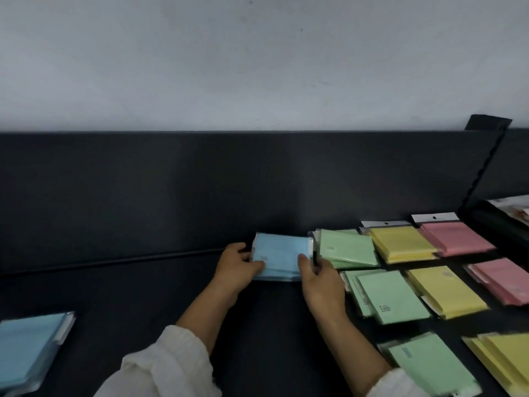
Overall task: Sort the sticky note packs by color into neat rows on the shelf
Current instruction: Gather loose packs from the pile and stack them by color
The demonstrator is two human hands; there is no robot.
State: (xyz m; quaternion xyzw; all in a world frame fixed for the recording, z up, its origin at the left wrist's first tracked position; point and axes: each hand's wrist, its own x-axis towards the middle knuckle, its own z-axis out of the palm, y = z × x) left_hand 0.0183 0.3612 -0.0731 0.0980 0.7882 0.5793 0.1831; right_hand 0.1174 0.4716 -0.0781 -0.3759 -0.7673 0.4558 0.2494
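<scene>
A small stack of blue sticky note packs (pixel 282 255) lies on the black shelf (pixel 143 287) near the back panel. My left hand (pixel 237 267) grips its left edge and my right hand (pixel 317 277) grips its right edge, thumbs on top. Right of it run rows by color: green packs (pixel 347 247), yellow packs (pixel 400 243) and pink packs (pixel 455 237), with more green packs (pixel 392 296), yellow packs (pixel 446 290) and pink packs (pixel 503 282) nearer me. Another blue stack (pixel 31 348) sits at the near left.
A black back panel (pixel 200 181) rises behind the shelf, with a grey wall above. A slotted upright (pixel 486 164) stands at the right, with another shelf's goods (pixel 512 207) beyond it. More green packs (pixel 426 365) and yellow packs (pixel 503 362) lie at the near right.
</scene>
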